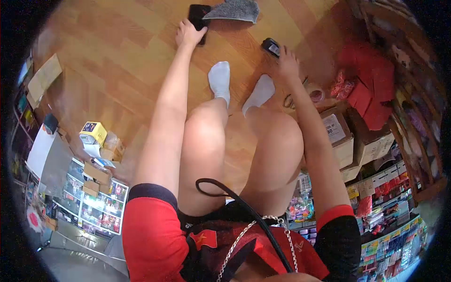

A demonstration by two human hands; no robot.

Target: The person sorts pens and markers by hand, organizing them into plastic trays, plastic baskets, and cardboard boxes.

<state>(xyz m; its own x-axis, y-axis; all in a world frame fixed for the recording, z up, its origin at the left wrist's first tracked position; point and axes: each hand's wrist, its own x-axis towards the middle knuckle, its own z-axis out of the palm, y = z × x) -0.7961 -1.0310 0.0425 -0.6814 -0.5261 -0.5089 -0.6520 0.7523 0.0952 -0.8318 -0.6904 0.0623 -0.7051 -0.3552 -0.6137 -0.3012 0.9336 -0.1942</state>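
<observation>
On the wooden floor at the top, my left hand point(189, 34) rests on the edge of a flat black object point(199, 14), fingers apart on one side and thumb over it. A grey cloth point(235, 11) lies against that object's right side. Further right, my right hand point(287, 63) is at the end of a small black device point(271, 47) with a light label or screen. Its fingers are slightly blurred, and their hold on the device is unclear. Two feet in light socks point(219, 79) stand between my arms.
Right of my right arm are a tape roll point(317, 96), red packaging point(364, 84) and open cardboard boxes point(371, 143). A yellow box point(93, 133) and cardboard pieces point(44, 80) are at left. Shelves of goods point(392, 249) line the lower right. A black cord point(244, 207) hangs before my lap.
</observation>
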